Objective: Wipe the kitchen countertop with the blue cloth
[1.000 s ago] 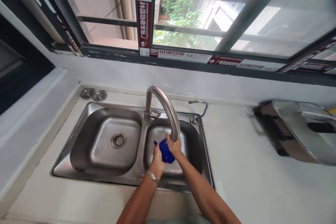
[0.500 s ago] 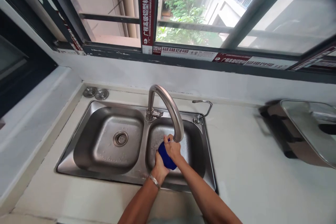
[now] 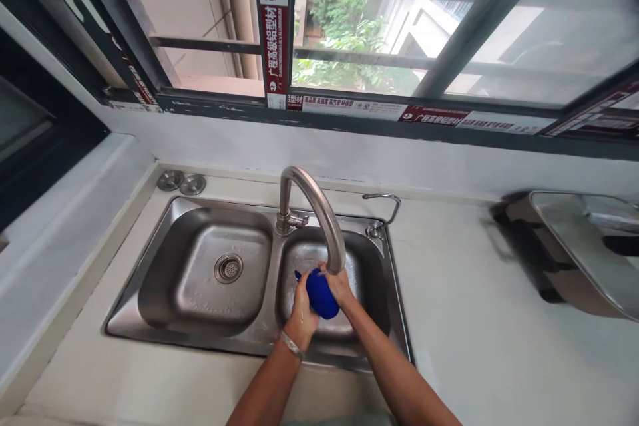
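Both hands hold a rounded, bright blue object (image 3: 322, 294) over the right sink basin (image 3: 369, 279), just under the faucet's mouth. Its kind is not clear; a small blue tip pokes out past the left fingers. My left hand (image 3: 302, 313), with a bracelet at the wrist, is closed around its left side. Against its upper right side lies my right hand (image 3: 339, 285), its fingers partly hidden behind the curved metal faucet (image 3: 319, 203). Water glistens on the left hand.
To the left is a second steel basin (image 3: 200, 306) with a drain strainer (image 3: 228, 268). Two metal drain plugs (image 3: 182, 182) lie at the back left corner. A small thin spout (image 3: 394, 210) rises behind the right basin. A glass-lidded pan (image 3: 564, 253) stands on the right counter.
The blue object has turned in my hands and shows a rounder face, with a small tip now at its left. My right hand has shifted from its top towards its right side.
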`<state>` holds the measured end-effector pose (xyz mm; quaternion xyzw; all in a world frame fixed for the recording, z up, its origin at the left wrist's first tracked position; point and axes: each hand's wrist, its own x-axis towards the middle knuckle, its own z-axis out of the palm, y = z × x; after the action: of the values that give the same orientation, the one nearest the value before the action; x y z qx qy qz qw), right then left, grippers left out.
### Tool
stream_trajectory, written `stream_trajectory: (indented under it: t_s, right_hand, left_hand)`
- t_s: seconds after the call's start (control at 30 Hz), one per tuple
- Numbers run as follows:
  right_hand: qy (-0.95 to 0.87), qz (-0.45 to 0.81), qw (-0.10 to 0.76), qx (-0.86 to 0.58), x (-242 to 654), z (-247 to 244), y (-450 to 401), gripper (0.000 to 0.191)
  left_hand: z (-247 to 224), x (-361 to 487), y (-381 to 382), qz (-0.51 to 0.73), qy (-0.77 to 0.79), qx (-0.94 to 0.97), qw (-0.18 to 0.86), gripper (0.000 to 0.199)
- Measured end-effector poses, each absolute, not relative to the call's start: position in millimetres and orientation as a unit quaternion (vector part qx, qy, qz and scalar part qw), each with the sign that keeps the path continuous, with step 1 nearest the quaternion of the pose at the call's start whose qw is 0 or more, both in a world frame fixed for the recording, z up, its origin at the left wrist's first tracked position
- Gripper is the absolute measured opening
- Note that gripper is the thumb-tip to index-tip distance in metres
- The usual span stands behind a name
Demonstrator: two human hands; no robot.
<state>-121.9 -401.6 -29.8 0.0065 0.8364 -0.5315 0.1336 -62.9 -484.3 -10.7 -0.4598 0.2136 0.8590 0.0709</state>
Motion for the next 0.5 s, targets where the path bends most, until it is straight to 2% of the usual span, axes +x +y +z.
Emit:
stream_trajectory:
  t_s: [0.1, 0.23, 0.3, 0.4, 0.5]
  right_hand:
    - [0.809, -0.56, 0.178, 0.01, -117, -26, -384, 0.044]
    - [0.697, -0.624, 0.351, 0.041, -103, -20, -366, 0.044]
    - [0.642, -0.654, 0.398, 0.052, -101, -16, -362, 0.047]
    - [0.678, -0.667, 0.31, 0.013, -96, -5, -367, 0.052]
    - [0.759, -0.62, 0.183, -0.082, -75, 8, -387, 0.034]
  left_hand:
    - [3, -69, -491, 0.882, 0.255, -0.397, 0.009, 0.024]
    - [9, -62, -504, 0.894, 0.287, -0.339, -0.048, 0.023]
    - [8, -57, -512, 0.896, 0.292, -0.326, -0.073, 0.026]
    - [3, -52, -524, 0.895, 0.279, -0.337, -0.083, 0.041]
    - [-5, -49, -527, 0.883, 0.253, -0.395, -0.012, 0.043]
